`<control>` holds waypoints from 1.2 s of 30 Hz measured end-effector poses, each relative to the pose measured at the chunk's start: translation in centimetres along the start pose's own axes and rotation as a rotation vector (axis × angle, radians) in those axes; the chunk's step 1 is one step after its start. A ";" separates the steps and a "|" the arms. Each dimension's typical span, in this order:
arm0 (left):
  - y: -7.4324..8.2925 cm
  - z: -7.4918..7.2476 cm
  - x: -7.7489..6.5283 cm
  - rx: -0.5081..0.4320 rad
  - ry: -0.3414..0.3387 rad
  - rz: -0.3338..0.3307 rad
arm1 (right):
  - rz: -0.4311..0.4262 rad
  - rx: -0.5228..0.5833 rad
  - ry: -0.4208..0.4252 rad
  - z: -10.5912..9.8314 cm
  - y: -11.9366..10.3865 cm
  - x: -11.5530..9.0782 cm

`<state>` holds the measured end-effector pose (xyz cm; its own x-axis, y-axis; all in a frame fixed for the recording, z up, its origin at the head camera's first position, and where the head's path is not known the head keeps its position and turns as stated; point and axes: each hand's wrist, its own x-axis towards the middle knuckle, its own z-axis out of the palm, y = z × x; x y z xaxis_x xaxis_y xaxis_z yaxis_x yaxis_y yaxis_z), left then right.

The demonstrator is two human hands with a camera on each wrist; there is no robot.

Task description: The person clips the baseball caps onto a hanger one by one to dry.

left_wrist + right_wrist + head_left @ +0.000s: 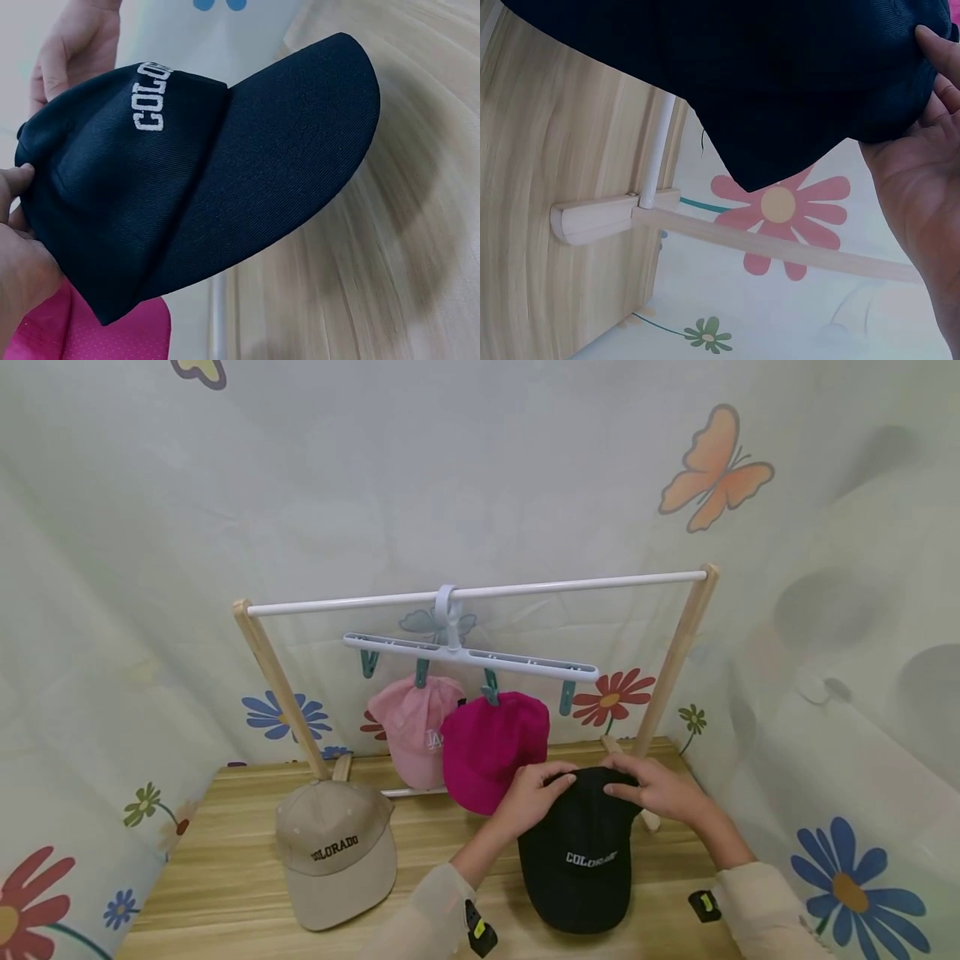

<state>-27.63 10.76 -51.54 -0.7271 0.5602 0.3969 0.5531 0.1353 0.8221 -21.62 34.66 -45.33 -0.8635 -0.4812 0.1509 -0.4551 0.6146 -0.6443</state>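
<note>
A black baseball cap [577, 860] with white lettering is held up above the table, brim downward. My left hand [528, 797] pinches the top of its crown on the left side, thumb in front. On the crown's right side my right hand [660, 789] grips the cap the same way, its other fingers behind the fabric. Just left of the black cap, a magenta cap [498, 747] hangs from a green clip [491, 687]. Beside it a light pink cap [412, 727] hangs from another clip [422, 673]. The rightmost clip [567, 697] on the hanger holds nothing.
A pale blue clip hanger [468, 656] hooks over the white bar [562, 586] of a wooden-legged rack. Its leftmost clip [368, 663] is bare. A beige cap [333, 852] lies on the wood-grain table [217, 860] at the left. Patterned curtain [337, 485] surrounds the table.
</note>
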 end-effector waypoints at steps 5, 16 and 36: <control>0.3 -0.3 -0.1 -0.013 0.009 -0.002 | 0.000 0.009 0.017 0.2 -0.5 0.2; 0.7 -1.2 -0.4 -0.035 0.042 -0.029 | 0.020 0.011 0.050 0.8 -0.9 0.9; 2.4 -1.4 -0.9 -0.005 0.087 -0.010 | 0.081 -0.020 0.149 1.5 -2.6 1.0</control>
<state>-26.22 9.43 -49.39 -0.7654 0.4858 0.4221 0.5436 0.1370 0.8281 -20.96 31.61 -44.65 -0.9194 -0.3327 0.2096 -0.3858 0.6605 -0.6441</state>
